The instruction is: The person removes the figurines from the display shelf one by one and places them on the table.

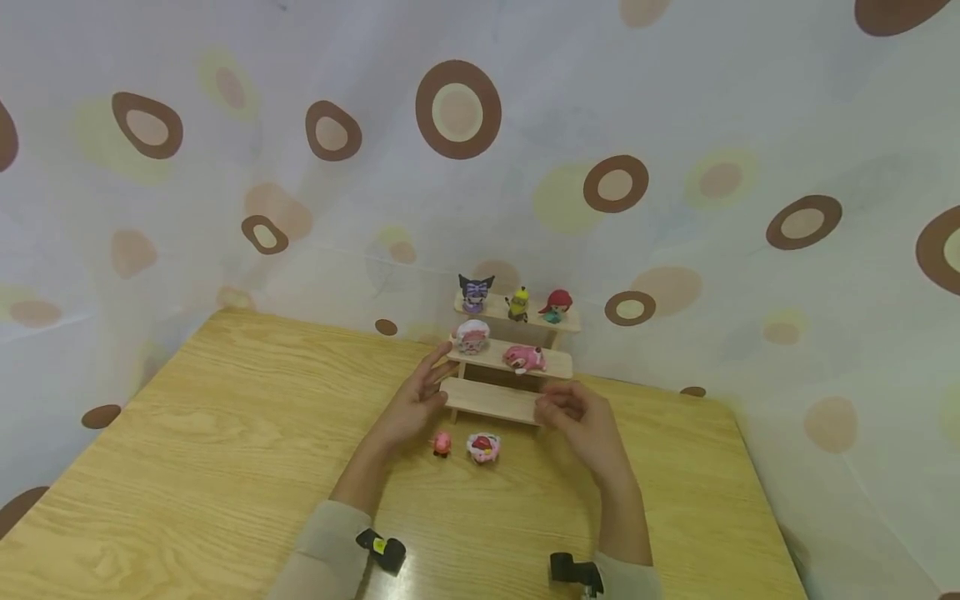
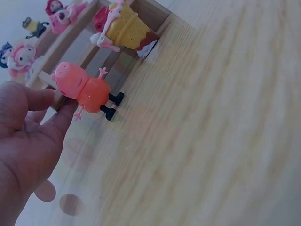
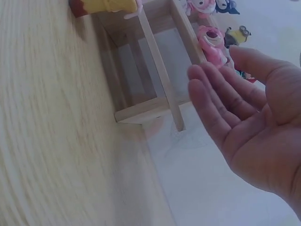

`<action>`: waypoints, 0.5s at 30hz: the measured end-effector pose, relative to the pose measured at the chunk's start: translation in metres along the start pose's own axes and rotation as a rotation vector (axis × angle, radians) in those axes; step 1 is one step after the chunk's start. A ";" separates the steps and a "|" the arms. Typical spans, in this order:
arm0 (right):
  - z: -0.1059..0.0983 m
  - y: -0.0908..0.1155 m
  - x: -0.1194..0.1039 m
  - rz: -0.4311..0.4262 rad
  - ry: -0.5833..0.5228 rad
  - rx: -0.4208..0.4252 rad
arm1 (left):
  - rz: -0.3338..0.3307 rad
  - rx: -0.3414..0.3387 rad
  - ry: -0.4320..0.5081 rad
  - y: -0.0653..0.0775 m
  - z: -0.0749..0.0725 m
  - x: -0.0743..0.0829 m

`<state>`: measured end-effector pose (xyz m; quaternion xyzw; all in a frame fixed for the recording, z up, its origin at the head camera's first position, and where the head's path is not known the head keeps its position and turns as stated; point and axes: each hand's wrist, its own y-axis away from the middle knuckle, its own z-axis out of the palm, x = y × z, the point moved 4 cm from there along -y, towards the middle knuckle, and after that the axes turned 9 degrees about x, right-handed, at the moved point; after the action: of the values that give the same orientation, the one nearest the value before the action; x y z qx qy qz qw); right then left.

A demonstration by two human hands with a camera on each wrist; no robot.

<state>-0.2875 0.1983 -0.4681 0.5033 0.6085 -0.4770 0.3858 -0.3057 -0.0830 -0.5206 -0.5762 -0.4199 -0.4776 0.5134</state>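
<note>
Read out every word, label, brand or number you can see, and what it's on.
No readable text in any view.
Yellow patch on the left wrist's black strap: too small to tell whether it's marked.
Wooden shelf, pig figure: no lettering visible.
Backdrop: printed shapes only.

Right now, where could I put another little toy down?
The bottom shelf is bare between the left hand and right hand. The table is bare beyond each hand, left and right. It's crowded on the top shelf, with three figures, and in front of the bottom shelf, where the pig and cone toy stand.
</note>
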 end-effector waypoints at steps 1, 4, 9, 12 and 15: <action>-0.001 -0.001 0.000 -0.002 -0.019 0.019 | 0.000 0.002 0.003 0.000 0.000 -0.001; -0.003 -0.005 -0.004 -0.012 -0.066 0.082 | 0.000 0.002 0.008 0.000 0.000 -0.003; -0.003 -0.012 -0.015 -0.037 -0.076 0.138 | 0.007 -0.014 0.000 0.000 0.001 -0.006; 0.000 -0.018 -0.016 -0.027 -0.089 0.121 | 0.018 -0.003 -0.013 -0.001 0.000 -0.005; 0.001 -0.025 -0.013 -0.005 -0.097 0.095 | 0.025 0.004 -0.008 -0.003 0.001 -0.005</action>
<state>-0.3098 0.1931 -0.4512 0.4957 0.5670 -0.5303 0.3893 -0.3094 -0.0820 -0.5253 -0.5821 -0.4158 -0.4681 0.5188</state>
